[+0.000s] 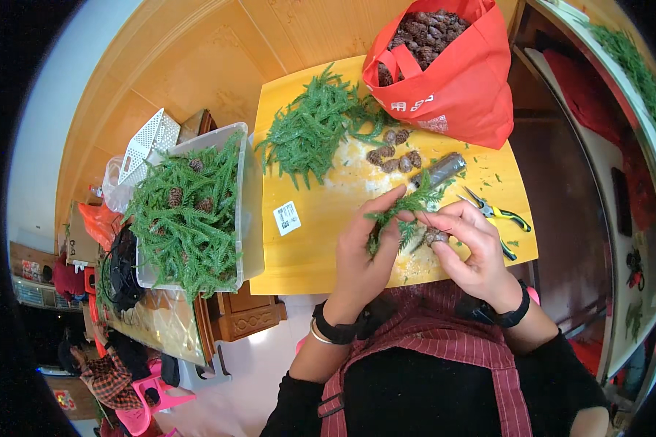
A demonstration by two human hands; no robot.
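My left hand [370, 244] is closed around an artificial green pine sprig [420, 198], whose needles stick out past the fingers. My right hand [475, 255] pinches a small brown pine cone [435, 236] beside the sprig; fingers partly hide where the two come together. Just beyond my hands, a dark cylinder in clear wrapping [444, 170] lies on the yellow table [299, 266]. To the right of it are pliers [499, 213] with yellow and black handles, partly behind my right hand. Several loose pine cones [391, 164] lie farther back.
Green sprigs [310, 124] are heaped at the table's back left. A red bag [466, 95] full of pine cones stands at the back right. Left of the table, a clear plastic bin [249, 211] holds sprigs with cones. A white label [287, 218] lies near the left edge. Another person [109, 379] sits at lower left.
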